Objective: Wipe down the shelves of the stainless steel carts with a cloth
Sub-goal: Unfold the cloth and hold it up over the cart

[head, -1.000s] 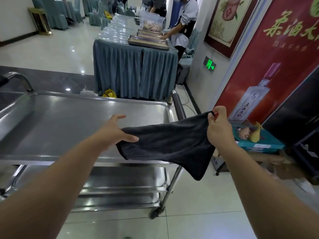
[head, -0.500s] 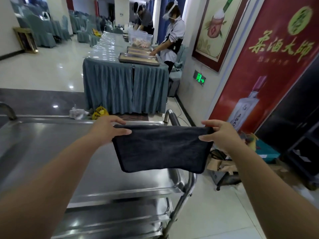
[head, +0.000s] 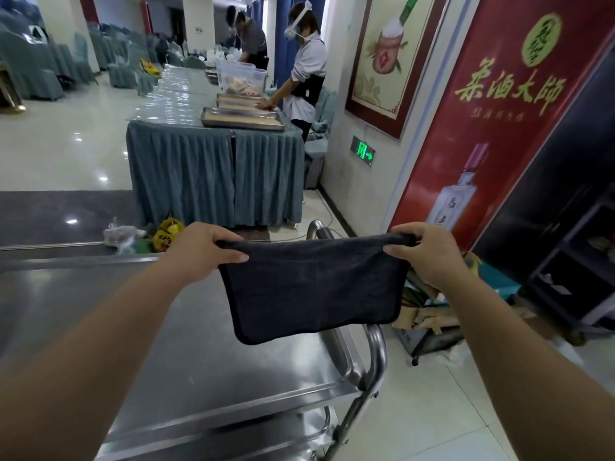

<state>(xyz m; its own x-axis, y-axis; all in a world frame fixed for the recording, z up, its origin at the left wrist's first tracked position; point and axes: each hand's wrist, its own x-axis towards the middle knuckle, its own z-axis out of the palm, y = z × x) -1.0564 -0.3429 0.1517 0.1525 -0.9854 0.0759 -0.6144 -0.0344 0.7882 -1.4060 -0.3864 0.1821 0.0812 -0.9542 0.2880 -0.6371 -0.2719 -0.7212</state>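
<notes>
Head view: my left hand (head: 199, 252) and right hand (head: 424, 252) each pinched a top corner of the dark cloth (head: 312, 287), fingers curled over its edge. Cloth hung stretched flat between them, above the right end of the cart's top shelf (head: 100, 311), not touching it.

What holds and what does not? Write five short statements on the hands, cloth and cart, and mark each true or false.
1. The left hand pinches a top corner of the cloth. True.
2. The right hand hangs free of the cloth. False: it grips the other top corner.
3. The cloth lies flat on the cart's top shelf. False: it hangs in the air above it.
4. A lower shelf sits under the top one. True.
5. A metal tray sits on the skirted table. True.
</notes>
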